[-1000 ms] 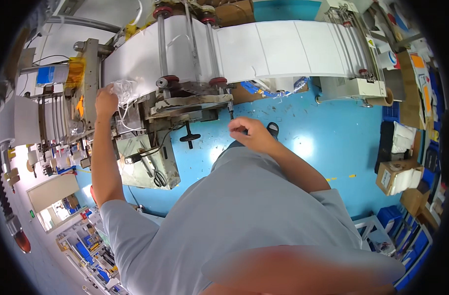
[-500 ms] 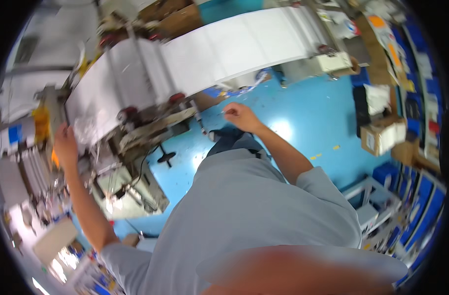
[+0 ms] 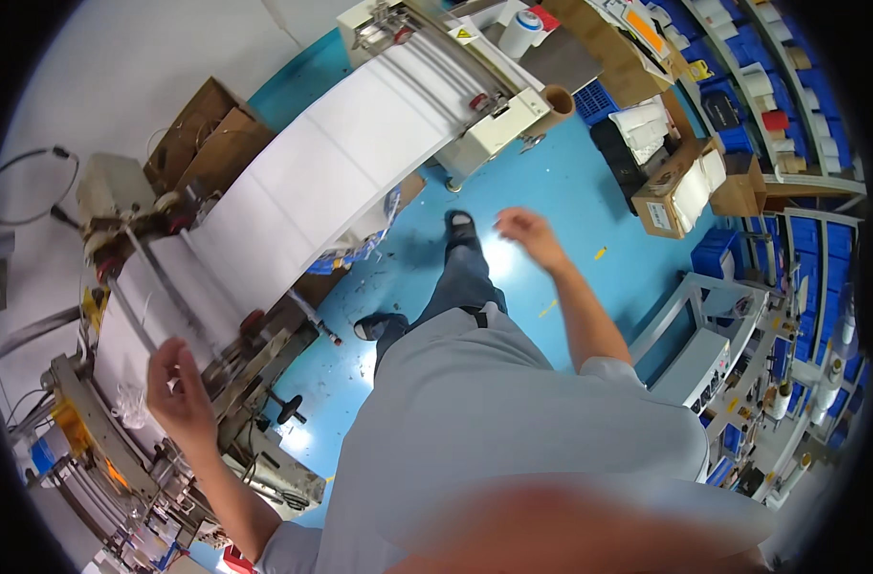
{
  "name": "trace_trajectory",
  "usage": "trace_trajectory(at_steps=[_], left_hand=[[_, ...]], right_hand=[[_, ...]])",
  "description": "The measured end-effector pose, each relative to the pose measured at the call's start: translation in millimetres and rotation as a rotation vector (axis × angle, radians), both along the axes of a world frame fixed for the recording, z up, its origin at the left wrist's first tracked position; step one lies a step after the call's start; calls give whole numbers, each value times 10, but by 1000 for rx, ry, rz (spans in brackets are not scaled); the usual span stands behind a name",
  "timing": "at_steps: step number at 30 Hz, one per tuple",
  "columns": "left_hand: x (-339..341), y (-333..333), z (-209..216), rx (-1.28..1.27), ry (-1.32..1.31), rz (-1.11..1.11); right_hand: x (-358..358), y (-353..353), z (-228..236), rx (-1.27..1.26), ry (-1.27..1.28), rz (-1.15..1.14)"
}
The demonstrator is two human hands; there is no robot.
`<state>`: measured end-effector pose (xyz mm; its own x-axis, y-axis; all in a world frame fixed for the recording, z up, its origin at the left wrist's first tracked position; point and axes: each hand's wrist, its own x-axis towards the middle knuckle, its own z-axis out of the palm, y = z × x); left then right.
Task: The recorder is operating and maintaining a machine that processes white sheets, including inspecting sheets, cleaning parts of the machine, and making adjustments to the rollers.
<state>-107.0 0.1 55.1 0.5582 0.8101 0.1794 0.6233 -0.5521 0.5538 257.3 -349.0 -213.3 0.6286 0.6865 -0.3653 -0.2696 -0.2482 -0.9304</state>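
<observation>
My left hand (image 3: 180, 397) hovers at the near edge of a long machine, its fingers apart and slightly bent, with nothing seen in them. Close to it are the machine's metal rollers (image 3: 154, 292) and a crumpled piece of clear film (image 3: 130, 407). A wide white sheet (image 3: 298, 182) runs across the machine from the near-left rollers to the far-right ones. Out over the floor, away from the machine, my right hand (image 3: 530, 236) hangs loosely with its fingers a little curled and apart. It looks blurred, and nothing shows in it.
Cardboard boxes (image 3: 207, 139) stand behind the sheet. To the right are an opened carton (image 3: 680, 187), a grey metal frame (image 3: 695, 316) and shelves with blue bins (image 3: 747, 43). A black hand knob (image 3: 287, 409) juts from the machine's side above the blue floor (image 3: 589, 215).
My view has turned and shifted along the machine, showing more of its far-right end. My left hand has come nearer the rollers, fingers spread. My right hand has swung right, and both feet now show.
</observation>
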Motion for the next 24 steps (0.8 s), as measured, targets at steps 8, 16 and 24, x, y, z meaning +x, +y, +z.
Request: trace_trajectory(at_steps=[8,16,24], left_hand=[[1642,-729,-1508,-436,89,170],[2324,-1687,-2130,-712,676,226],[2383,-2104,-2416,-947,742,365]], right_hand=[[3578,-500,-139,17,-212,-417],[5060,63,-1465,-301,-88,29],[5279,639,-2267,-533,-540,300]])
